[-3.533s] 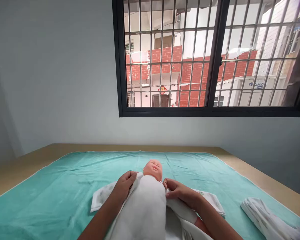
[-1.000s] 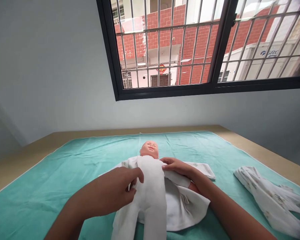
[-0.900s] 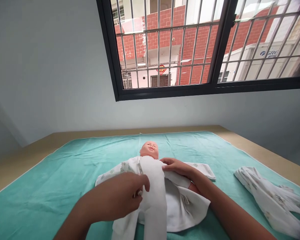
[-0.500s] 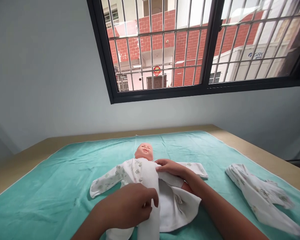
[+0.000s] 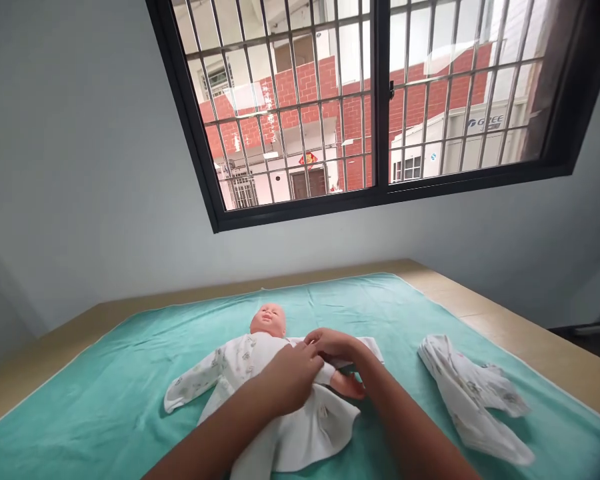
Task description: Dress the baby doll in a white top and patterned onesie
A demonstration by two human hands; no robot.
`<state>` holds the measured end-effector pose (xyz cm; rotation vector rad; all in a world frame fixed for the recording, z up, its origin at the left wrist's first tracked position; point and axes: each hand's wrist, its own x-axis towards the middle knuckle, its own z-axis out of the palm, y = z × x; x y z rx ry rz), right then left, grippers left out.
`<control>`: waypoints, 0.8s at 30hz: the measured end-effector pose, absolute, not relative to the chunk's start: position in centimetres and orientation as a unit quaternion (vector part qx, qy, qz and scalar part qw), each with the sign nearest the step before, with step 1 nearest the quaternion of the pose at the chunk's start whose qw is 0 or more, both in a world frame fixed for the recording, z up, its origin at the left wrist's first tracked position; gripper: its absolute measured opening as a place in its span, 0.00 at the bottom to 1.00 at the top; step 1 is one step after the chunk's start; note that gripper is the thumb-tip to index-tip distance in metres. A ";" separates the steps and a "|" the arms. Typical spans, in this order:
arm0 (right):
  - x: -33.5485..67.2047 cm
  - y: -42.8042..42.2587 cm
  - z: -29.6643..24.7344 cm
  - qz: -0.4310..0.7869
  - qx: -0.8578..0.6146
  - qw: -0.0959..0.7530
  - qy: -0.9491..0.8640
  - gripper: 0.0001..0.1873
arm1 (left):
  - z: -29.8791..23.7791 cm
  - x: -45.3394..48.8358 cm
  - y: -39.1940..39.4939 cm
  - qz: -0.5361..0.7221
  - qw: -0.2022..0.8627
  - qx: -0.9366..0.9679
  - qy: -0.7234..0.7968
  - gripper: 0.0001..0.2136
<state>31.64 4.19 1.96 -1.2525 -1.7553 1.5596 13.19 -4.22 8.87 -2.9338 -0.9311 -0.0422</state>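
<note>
Doll [image 5: 269, 320] mid-bed: left hand [image 5: 291, 381] and right hand [image 5: 336, 345] both pinched on onesie [image 5: 240, 357] front. Best to pull flaps flat, edges aligned.

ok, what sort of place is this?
Probably a bedroom in a home: a baby doll in a white printed sleepsuit lies on a teal sheet spread over a low wooden platform, beneath a barred window.

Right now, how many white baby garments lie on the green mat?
2. Open garment: on the doll, under left hand and right hand. Crumpled garment: at the mat's right. Others may be hidden.
</note>
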 end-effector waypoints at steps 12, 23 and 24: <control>33.1 4.9 0.0 0.543 -0.461 0.291 -0.639 0.10 | 8.1 14.9 -1.5 0.011 0.100 -0.940 -0.326 0.12; 26.1 2.7 3.3 0.257 -0.621 0.106 -0.733 0.22 | 10.8 12.8 -0.1 -0.195 0.054 -0.814 -0.544 0.17; 25.6 2.4 3.5 0.228 -0.634 0.108 -0.731 0.26 | 10.7 12.9 0.0 -0.208 0.046 -0.816 -0.538 0.18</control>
